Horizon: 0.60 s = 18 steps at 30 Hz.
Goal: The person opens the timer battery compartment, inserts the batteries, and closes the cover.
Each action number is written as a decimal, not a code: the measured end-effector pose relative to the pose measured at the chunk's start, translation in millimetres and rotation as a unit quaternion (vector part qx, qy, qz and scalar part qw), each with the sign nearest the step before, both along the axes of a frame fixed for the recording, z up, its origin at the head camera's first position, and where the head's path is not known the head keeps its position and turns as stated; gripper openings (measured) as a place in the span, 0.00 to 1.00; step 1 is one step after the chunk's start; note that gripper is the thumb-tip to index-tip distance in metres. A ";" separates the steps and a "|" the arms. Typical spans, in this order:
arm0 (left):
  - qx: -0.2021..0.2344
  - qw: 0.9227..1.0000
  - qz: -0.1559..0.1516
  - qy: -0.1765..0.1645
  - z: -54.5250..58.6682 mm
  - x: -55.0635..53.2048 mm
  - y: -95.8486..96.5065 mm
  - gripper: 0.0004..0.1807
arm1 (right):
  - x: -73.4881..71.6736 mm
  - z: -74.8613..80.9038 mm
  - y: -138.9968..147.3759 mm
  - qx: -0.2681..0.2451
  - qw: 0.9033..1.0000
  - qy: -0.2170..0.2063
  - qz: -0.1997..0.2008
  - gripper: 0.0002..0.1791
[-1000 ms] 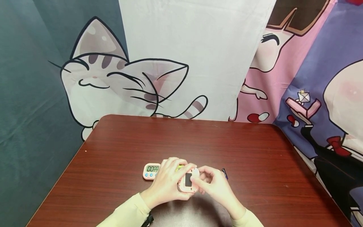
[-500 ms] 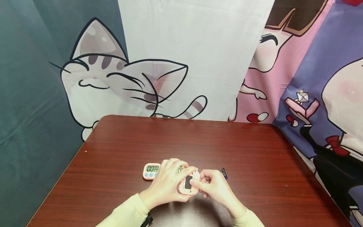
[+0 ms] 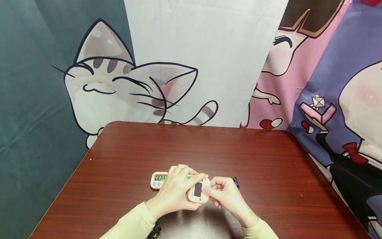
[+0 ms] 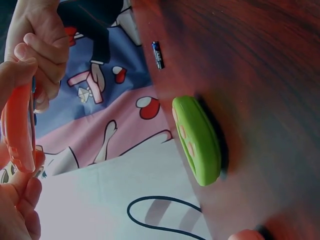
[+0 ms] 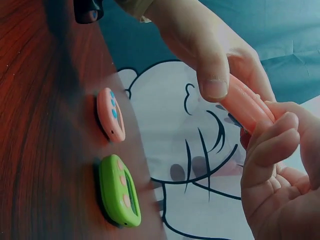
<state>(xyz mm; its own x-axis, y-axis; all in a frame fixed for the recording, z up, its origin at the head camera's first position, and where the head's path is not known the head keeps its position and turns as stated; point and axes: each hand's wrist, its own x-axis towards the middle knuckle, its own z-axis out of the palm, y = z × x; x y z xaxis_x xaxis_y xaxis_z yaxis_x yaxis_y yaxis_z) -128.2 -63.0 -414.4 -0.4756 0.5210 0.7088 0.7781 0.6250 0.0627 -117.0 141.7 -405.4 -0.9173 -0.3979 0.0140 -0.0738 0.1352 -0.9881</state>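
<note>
My left hand grips a pink digital timer by its edges, above the table. Its back faces up and shows a dark rectangle. From the right, my right hand pinches that timer's edge, the thumb on its back and the other fingers curled. In the right wrist view, the held timer appears edge-on between the two hands. A second pink timer with blue buttons lies on the table left of my left hand. Behind that hand, mostly hidden in the head view, is a green timer.
A small dark battery lies on the table just beyond my right hand. The brown wooden table reaches back to a cartoon-printed curtain. Something black shows at the left sleeve.
The timer tilts slightly in the hands. My right thumb has shifted a little rightward on its back, toward the edge. The things on the table stay in place.
</note>
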 end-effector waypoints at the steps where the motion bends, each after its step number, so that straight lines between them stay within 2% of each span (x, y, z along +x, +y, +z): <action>1: 0.000 1.000 0.000 -0.001 -0.4 0.0 0.0 0.42 | 0.1 -0.3 0.4 -0.001 1.000 0.002 0.003 0.17; 12: -0.004 1.000 0.007 -0.014 -3.0 -2.1 -4.7 0.44 | -3.1 -3.8 4.7 -0.016 0.999 0.006 0.045 0.14; 15: -0.004 1.000 0.012 -0.019 -3.6 -3.0 -6.0 0.44 | -3.6 -3.7 6.3 -0.016 0.999 0.019 0.037 0.13; 18: -0.008 1.000 0.012 -0.025 -5.3 -3.4 -6.2 0.44 | -4.6 -4.2 7.3 -0.006 0.999 0.044 0.014 0.16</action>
